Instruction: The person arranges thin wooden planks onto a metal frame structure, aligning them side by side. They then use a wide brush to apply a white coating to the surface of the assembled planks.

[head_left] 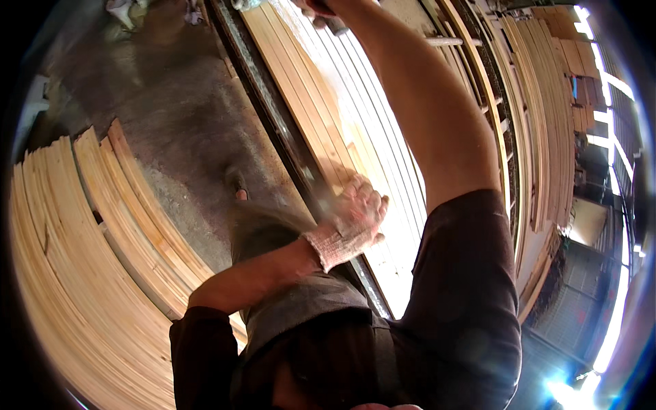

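Observation:
My left hand [352, 220], in a worn knit glove, lies on a row of pale wooden planks [321, 89] on a long bench. Its fingers curl over the near edge of a plank beside a dark metal rail [273, 116]. My right arm stretches up across the planks to the picture's top edge. There my right hand [316, 9] is mostly cut off. It seems closed around a dark handle [335, 26]. What the handle belongs to is hidden.
A stack of long light planks [82, 260] lies on the grey floor [171, 102] at the left. More planks and strips [547, 102] are stacked on racks at the right. Bright daylight comes in at the right rim.

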### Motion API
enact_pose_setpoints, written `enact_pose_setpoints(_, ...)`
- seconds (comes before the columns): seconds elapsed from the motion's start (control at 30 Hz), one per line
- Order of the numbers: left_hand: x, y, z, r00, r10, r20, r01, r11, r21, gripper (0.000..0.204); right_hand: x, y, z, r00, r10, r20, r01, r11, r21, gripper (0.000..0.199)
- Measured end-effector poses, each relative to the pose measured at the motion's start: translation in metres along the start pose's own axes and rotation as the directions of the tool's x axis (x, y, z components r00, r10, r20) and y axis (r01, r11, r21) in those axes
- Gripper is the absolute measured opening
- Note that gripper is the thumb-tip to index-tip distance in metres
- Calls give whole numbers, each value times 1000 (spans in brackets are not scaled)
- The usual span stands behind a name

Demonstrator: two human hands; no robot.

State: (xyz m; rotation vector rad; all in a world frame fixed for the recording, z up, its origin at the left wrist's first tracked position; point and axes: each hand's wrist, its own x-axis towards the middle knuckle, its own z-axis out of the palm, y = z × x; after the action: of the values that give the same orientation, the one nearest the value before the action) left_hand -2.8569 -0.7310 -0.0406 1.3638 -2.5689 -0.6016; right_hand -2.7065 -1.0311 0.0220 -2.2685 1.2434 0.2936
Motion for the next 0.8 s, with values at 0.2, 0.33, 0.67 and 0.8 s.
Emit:
enact_pose_setpoints(0.2,-1,37,26,933,-320,-166,331,943,40,86,-117,45,35,998,48,-31,-47,999,19,40)
enact_pose_setpoints(0.33,3,93,9,913,-400,80,404,914,-35,88,-221,109,64,994,-53,-93,59,997,53,26)
enact_pose_setpoints(0.67,-20,354,164,980,-193,42,191,980,54,98,-497,195,136,986,157,-51,-158,987,-20,32)
enact_pose_setpoints(0.8,-56,486,209,982,43,-185,-41,999,15,88,-595,298,189,987,-117,-111,90,971,-224,13)
